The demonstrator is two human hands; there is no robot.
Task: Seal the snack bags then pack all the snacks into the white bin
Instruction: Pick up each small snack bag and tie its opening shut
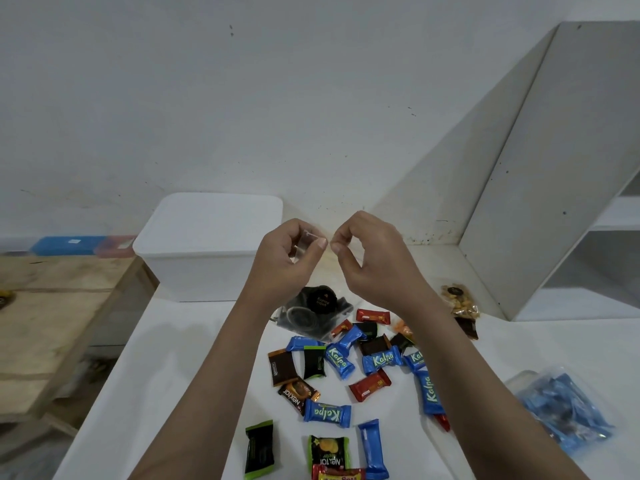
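Observation:
My left hand (289, 258) and my right hand (367, 254) are raised side by side above the white table (180, 368), both pinching the top edge of a clear snack bag (313, 306) holding dark round snacks, which hangs below them. The white bin (204, 251) stands behind and to the left, close to my left hand. Several small wrapped snacks (341, 379) in blue, red, black and green lie scattered on the table under my arms. A clear bag of nuts (459, 303) lies at the right, and a bag of blue snacks (562, 407) at the far right edge.
A white shelf unit (554, 168) stands against the wall at the right. A wooden bench (52, 306) sits lower at the left, with blue and red boxes (79, 245) behind it. The wall runs just behind the bin.

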